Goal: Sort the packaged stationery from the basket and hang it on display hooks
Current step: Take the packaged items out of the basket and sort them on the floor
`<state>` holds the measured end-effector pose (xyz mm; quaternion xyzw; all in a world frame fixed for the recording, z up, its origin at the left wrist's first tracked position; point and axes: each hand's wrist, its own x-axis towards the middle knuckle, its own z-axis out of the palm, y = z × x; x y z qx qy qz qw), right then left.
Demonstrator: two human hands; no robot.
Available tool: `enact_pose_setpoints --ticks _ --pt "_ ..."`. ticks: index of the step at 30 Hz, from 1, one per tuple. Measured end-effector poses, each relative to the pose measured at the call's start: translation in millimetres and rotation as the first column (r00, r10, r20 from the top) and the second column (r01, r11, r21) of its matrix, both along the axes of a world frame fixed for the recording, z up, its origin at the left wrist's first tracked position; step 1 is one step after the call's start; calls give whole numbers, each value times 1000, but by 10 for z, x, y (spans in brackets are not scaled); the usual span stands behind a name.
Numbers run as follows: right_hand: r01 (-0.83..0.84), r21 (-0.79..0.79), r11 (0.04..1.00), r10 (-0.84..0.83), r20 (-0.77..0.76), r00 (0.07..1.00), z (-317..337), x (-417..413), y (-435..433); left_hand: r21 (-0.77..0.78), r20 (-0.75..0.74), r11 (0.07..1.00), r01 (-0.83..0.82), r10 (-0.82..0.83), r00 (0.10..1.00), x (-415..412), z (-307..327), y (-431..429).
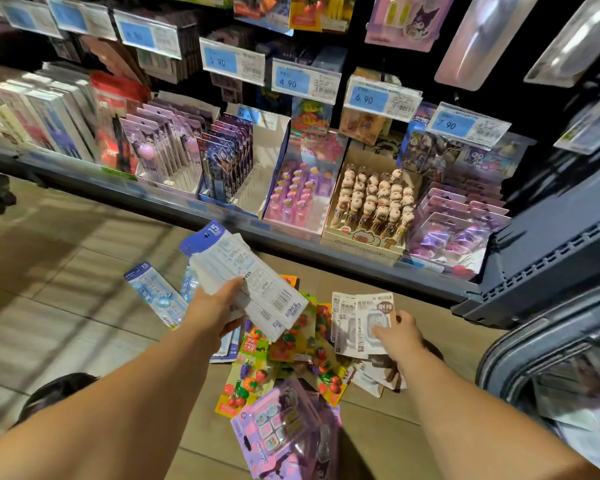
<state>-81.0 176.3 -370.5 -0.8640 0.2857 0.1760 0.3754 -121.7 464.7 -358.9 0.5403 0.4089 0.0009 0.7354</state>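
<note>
My left hand (219, 306) grips a fanned stack of blue-and-white packs (253, 282), their barcoded backs facing up, above the floor. My right hand (399, 332) rests on white-grey carded packs (361, 323) lying on the floor, fingers pressed on the top one. Between the hands lies a pile of yellow fruit-eraser packs (291, 355). A purple pack (284, 424) lies nearest me. More blue-and-white packs (156, 294) lie on the floor to the left. The grey basket (548, 355) sits at the right edge with packs inside.
A low shelf (222, 209) runs across in front, filled with boxed pens and figure pens (374, 202). Price tags (305, 81) hang on hooks above it. A dark shelf unit (551, 254) juts out at the right. Tiled floor (66, 289) spreads left.
</note>
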Motion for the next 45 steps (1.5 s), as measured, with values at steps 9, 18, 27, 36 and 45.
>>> enact_pose_setpoints --ticks 9,18,27,36,45 --pt "-154 -253 955 153 -22 988 -7 -40 192 9 41 977 211 -211 977 -53 80 -125" --pt "-458 436 775 433 163 887 480 -44 1006 -29 105 937 349 -345 933 -69 171 -181" --pt "-329 543 773 313 125 942 431 -39 1030 -119 83 942 314 -306 948 -50 229 -139" --pt "-604 255 755 544 270 794 513 -48 1139 -94 134 930 354 -341 931 -26 255 -147" --pt "-672 63 738 651 197 733 490 -38 1198 -98 115 925 366 -355 928 12 296 -194"
